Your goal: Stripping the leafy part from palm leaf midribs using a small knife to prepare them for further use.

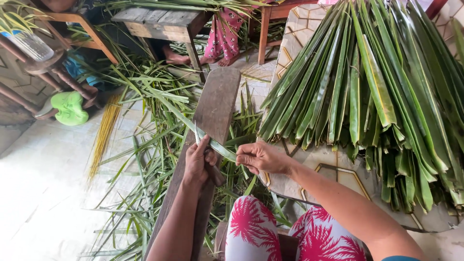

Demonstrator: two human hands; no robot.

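A long green palm leaf strip lies across a slanted dark wooden board. My left hand presses on the board with fingers closed around a small dark handle, and the strip passes under its thumb. My right hand pinches the strip's near end just right of the board. Both hands sit close together above my knees in red-and-white patterned trousers.
A thick pile of cut green leaves covers a patterned table at the right. Loose leaf scraps litter the pale floor. A wooden bench, chair legs, a green sandal and another person's bare feet lie beyond.
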